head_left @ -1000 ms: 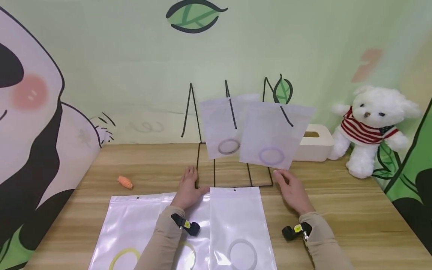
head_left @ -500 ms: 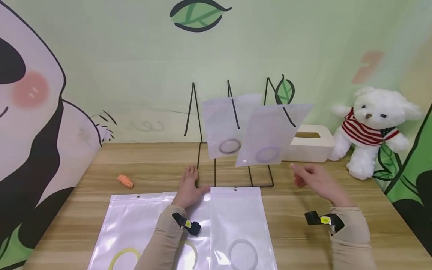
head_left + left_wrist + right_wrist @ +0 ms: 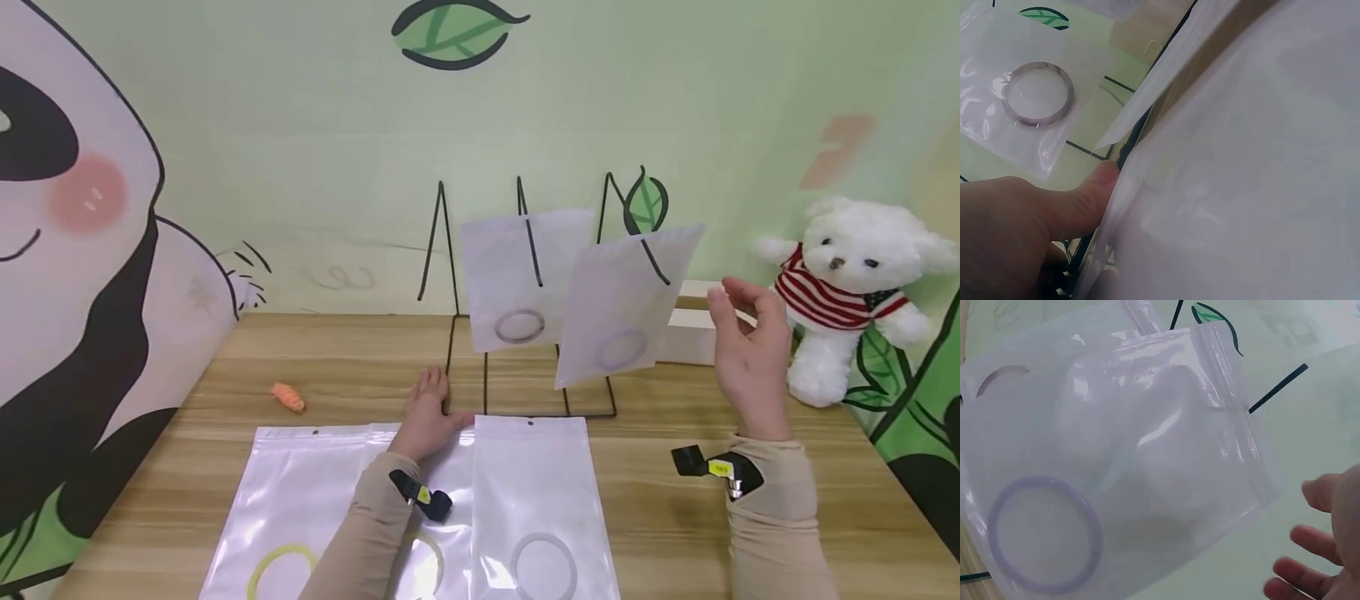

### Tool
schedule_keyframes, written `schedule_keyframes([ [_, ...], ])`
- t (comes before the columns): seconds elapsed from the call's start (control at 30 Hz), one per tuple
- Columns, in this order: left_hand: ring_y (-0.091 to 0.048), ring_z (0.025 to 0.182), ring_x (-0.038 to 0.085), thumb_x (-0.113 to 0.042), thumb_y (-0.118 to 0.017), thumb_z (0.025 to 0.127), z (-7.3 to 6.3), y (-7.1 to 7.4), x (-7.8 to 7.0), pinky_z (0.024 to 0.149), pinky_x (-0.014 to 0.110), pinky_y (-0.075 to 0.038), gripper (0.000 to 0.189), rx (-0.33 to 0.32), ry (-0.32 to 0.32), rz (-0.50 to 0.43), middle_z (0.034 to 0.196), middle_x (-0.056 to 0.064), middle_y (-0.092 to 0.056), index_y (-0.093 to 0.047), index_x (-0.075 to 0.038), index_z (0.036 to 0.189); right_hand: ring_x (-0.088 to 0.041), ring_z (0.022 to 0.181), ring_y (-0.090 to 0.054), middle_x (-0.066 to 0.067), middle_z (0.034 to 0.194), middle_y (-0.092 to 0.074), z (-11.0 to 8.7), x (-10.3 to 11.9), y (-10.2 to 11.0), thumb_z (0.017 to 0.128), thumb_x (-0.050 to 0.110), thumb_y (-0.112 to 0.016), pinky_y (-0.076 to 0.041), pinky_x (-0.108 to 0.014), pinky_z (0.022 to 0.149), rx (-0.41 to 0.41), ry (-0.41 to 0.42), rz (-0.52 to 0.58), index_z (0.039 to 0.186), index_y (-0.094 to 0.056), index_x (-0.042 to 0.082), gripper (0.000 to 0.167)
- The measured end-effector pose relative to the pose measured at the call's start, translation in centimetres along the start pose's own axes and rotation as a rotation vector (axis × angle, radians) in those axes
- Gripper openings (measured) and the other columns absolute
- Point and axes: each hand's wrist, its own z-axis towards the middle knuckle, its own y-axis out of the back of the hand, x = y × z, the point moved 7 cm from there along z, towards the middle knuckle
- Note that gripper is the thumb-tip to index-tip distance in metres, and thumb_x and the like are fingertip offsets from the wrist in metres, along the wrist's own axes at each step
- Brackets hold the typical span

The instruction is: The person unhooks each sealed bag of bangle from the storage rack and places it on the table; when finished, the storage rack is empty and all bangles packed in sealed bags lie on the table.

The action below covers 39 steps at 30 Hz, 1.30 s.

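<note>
A black wire display rack [image 3: 486, 375] with three upright hooks stands on the table. Two clear zip bags hang from it: one with a brownish bangle [image 3: 520, 326] on the middle hook, one with a lilac bangle [image 3: 1044, 534] on the right hook, tilted. My left hand [image 3: 427, 421] rests at the rack's front left corner, fingers forward along the side wire and thumb along the front bar. To the right of the hanging bags, my right hand [image 3: 752, 358] is raised with loosely bent fingers, holding nothing.
Zip bags with a yellow bangle [image 3: 281, 567], a pale yellow bangle [image 3: 427, 567] and a whitish bangle [image 3: 543, 567] lie along the front, partly under my left arm. An orange toy-like piece [image 3: 288, 397] lies left. A white tissue box [image 3: 686, 337] and teddy bear [image 3: 855, 292] are back right.
My right hand has left the rack's right corner, moved right and risen beside the hanging bags. The right bag has swung and twisted. My left hand stays at the corner.
</note>
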Motion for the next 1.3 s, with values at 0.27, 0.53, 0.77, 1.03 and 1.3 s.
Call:
schedule_keyframes([
  [0.27, -0.005, 0.146, 0.040, -0.031, -0.075, 0.085, 0.1, 0.1, 0.1, 0.118, 0.049, -0.005, 0.088, -0.002, 0.000, 0.015, 0.156, 0.028, -0.015, -0.027, 0.014, 0.145, -0.021, 0.128, -0.038, -0.012, 0.141, -0.042, 1.4, -0.2, -0.5, 0.100, 0.030, -0.053, -0.033, -0.032, 0.106, 0.002, -0.031, 0.036, 0.145, -0.041, 0.007, 0.052],
  [0.53, -0.005, 0.146, 0.039, -0.032, -0.075, 0.084, -0.2, 0.1, 0.1, 0.118, 0.049, -0.004, 0.089, 0.003, 0.013, 0.006, 0.156, 0.027, -0.014, -0.027, 0.012, 0.145, -0.021, 0.132, -0.040, -0.009, 0.145, -0.045, 2.9, 0.5, -2.1, 0.100, 0.036, -0.050, -0.033, -0.035, 0.109, 0.110, -0.045, 0.011, 0.148, -0.039, 0.011, 0.056],
  [0.77, -0.005, 0.146, 0.038, -0.033, -0.075, 0.085, -0.1, 0.2, 0.2, 0.118, 0.048, -0.004, 0.089, 0.007, 0.019, 0.002, 0.156, 0.027, -0.013, -0.027, 0.012, 0.145, -0.017, 0.118, -0.048, -0.010, 0.133, -0.053, 3.7, 0.6, -2.8, 0.100, 0.038, -0.051, -0.041, -0.031, 0.099, 0.099, -0.052, -0.005, 0.143, -0.047, 0.011, 0.051],
  [1.03, -0.005, 0.146, 0.037, -0.032, -0.075, 0.085, -0.1, 0.2, 0.2, 0.118, 0.047, -0.004, 0.089, 0.005, 0.021, 0.005, 0.156, 0.027, -0.014, -0.027, 0.012, 0.146, -0.017, 0.114, -0.049, -0.010, 0.126, -0.054, 3.9, 0.7, -3.0, 0.099, 0.036, -0.053, -0.041, -0.026, 0.093, 0.070, -0.054, 0.005, 0.140, -0.049, 0.005, 0.051],
  [1.3, -0.005, 0.146, 0.037, -0.032, -0.075, 0.085, -0.2, 0.3, 0.2, 0.118, 0.047, -0.004, 0.088, 0.002, 0.025, 0.006, 0.156, 0.026, -0.015, -0.028, 0.012, 0.146, -0.007, 0.092, -0.051, 0.008, 0.097, -0.054, 4.3, 1.0, -3.0, 0.099, 0.030, -0.056, -0.040, -0.021, 0.078, 0.015, 0.010, 0.060, 0.132, -0.057, 0.005, 0.041],
])
